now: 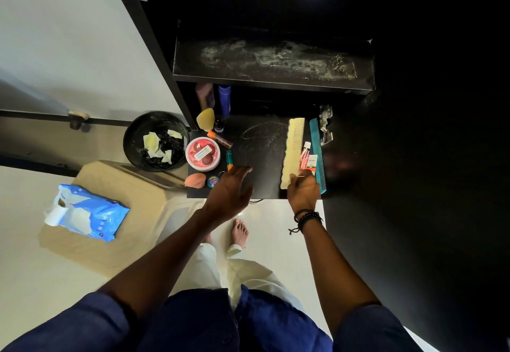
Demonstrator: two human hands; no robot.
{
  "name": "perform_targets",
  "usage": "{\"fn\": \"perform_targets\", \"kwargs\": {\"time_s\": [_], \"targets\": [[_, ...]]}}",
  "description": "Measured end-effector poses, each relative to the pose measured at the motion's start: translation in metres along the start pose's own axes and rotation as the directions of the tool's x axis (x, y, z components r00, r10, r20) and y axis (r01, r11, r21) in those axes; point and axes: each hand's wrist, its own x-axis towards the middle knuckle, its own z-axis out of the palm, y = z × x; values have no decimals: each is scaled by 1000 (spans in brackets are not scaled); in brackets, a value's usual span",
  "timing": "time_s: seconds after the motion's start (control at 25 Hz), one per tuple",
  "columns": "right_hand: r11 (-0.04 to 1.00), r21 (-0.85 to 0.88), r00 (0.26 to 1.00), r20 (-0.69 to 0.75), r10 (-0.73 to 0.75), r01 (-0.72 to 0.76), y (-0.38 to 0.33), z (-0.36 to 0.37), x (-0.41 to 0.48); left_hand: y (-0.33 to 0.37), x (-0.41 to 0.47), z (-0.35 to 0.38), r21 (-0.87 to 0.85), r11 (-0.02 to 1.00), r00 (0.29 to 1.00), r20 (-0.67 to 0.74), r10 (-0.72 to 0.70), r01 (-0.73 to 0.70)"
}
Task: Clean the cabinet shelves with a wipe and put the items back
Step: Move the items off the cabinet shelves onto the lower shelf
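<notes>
The lower cabinet shelf [259, 155] is black with faint dust rings. My left hand [230, 190] hovers over its front edge with straight fingers and holds nothing, just beside an orange-green tube [229, 159]. My right hand [303, 191] curls its fingers round the near end of a red-and-white tube [305, 157], which lies between a cream comb [293, 150] and a teal comb [317, 153]. A round pink jar [202, 154], sponges and small bottles stand on the shelf's left side. The upper shelf [273, 61] is bare and smeared with dust.
A blue wipe pack [88, 213] lies on a beige stool [132, 230] to the left. A black bin [156, 142] holding used wipes stands beside the cabinet's left wall. The open cabinet door [414, 186] is on the right. My feet stand on the white floor below the shelf.
</notes>
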Motion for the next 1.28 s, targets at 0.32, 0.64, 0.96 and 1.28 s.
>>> {"fn": "perform_targets", "kwargs": {"time_s": [0.32, 0.64, 0.96, 1.28], "targets": [[932, 277, 892, 442, 94, -235, -37, 58, -28, -16, -1, 3, -78, 978, 980, 57, -192, 196], [993, 102, 876, 483, -4, -52, -41, 82, -35, -34, -6, 4, -5, 974, 972, 66, -225, 226], [997, -73, 999, -31, 32, -34, -33, 16, -9, -34, -5, 3, 9, 990, 985, 99, -140, 140], [932, -335, 990, -18, 141, -139, -23, -10, 9, -27, -8, 12, -18, 996, 989, 122, -87, 90]]}}
